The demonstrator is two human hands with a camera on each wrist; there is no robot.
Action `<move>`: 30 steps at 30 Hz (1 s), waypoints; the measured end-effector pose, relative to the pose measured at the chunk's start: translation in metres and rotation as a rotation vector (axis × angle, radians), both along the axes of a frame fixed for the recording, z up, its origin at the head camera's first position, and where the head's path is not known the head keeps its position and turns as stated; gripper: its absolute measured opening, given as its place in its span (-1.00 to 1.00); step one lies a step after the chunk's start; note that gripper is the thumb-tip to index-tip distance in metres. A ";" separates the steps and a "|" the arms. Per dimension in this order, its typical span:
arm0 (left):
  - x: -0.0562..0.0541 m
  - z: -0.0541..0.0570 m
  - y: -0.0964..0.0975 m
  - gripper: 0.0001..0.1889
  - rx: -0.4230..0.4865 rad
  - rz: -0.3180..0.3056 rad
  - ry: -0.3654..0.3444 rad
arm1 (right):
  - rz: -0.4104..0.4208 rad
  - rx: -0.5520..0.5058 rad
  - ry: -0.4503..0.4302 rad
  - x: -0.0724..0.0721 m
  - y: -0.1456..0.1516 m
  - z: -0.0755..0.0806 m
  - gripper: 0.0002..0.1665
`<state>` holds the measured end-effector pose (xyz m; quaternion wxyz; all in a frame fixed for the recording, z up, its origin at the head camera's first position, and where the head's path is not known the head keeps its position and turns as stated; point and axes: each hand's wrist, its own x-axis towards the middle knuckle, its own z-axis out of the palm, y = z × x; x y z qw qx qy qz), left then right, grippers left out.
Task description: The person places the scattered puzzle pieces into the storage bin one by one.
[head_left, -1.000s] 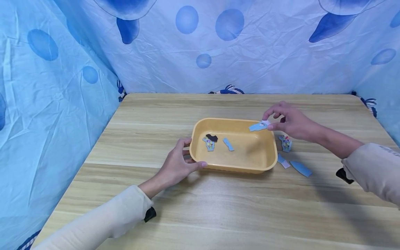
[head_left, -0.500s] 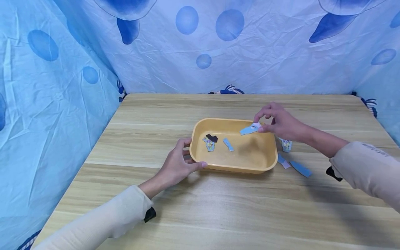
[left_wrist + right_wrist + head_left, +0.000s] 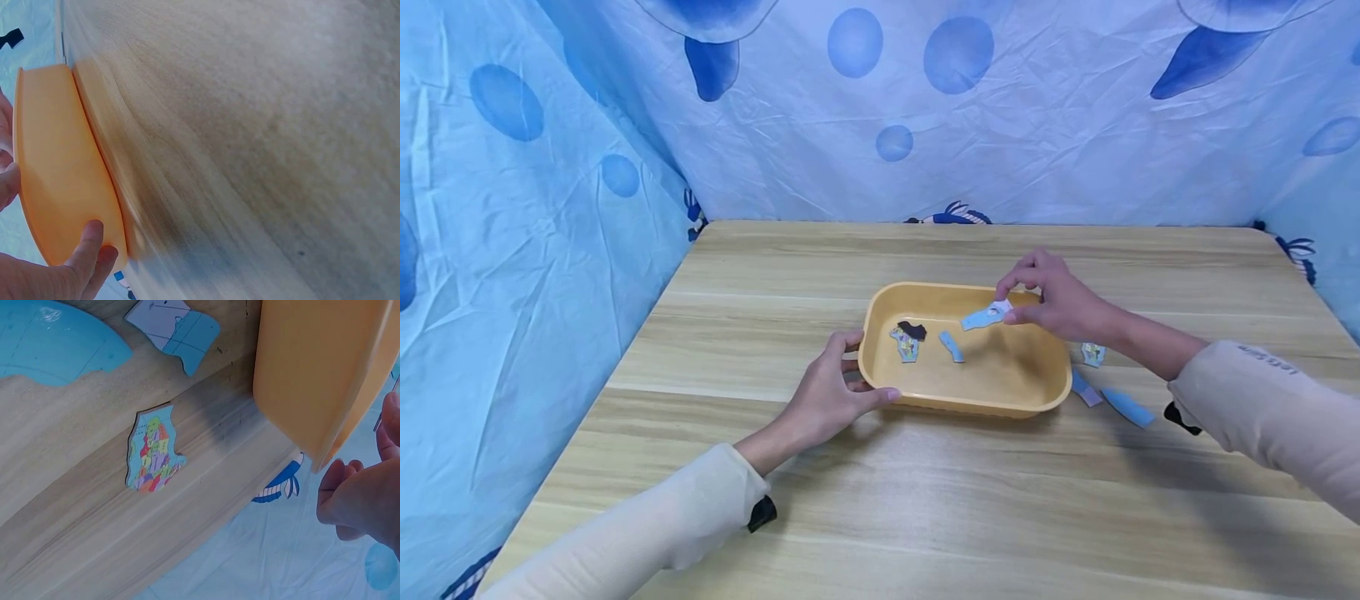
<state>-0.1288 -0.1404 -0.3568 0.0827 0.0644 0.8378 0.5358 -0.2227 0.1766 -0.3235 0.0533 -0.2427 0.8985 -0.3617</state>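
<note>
My left hand (image 3: 823, 396) grips the left end of a yellow-orange plastic tray (image 3: 992, 382), thumb at the front rim and fingers along the outer wall. Over the tray's right half, my right hand (image 3: 1056, 304) pinches a light blue map puzzle piece (image 3: 981, 317) with a pale patch. Inside the tray lie a dark piece (image 3: 914, 331), a multicoloured map piece (image 3: 906, 348) partly under it, and a narrow blue piece (image 3: 952, 347). In the right wrist view, the held piece is mostly hidden at the edge.
Right of the tray, on the wooden table (image 3: 925, 500), lie a multicoloured map piece (image 3: 155, 450), a blue-and-lilac piece (image 3: 178, 331) and a larger blue piece (image 3: 1127, 407). A blue patterned cloth (image 3: 895, 100) hangs behind the table and along both sides.
My right hand has moved left over the tray with the pinched puzzle piece, from the back right rim inward. The left hand keeps its hold and the tray stays in place.
</note>
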 end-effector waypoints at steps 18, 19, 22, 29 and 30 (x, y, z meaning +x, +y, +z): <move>0.001 0.002 0.003 -0.05 0.000 0.003 -0.003 | -0.018 0.029 0.001 0.002 0.004 -0.002 -0.68; 0.001 0.002 0.003 -0.05 -0.003 0.004 -0.003 | -0.023 0.027 -0.005 0.002 0.004 -0.002 -0.69; 0.001 0.001 0.002 -0.05 -0.011 0.006 -0.001 | -0.031 0.019 -0.019 0.003 0.005 -0.001 -0.70; 0.001 0.000 0.002 -0.04 -0.020 0.006 0.006 | -0.020 -0.001 -0.026 0.004 0.008 0.003 -0.66; 0.001 0.000 0.002 -0.04 -0.020 0.006 0.007 | -0.017 -0.005 -0.026 0.005 0.009 0.004 -0.64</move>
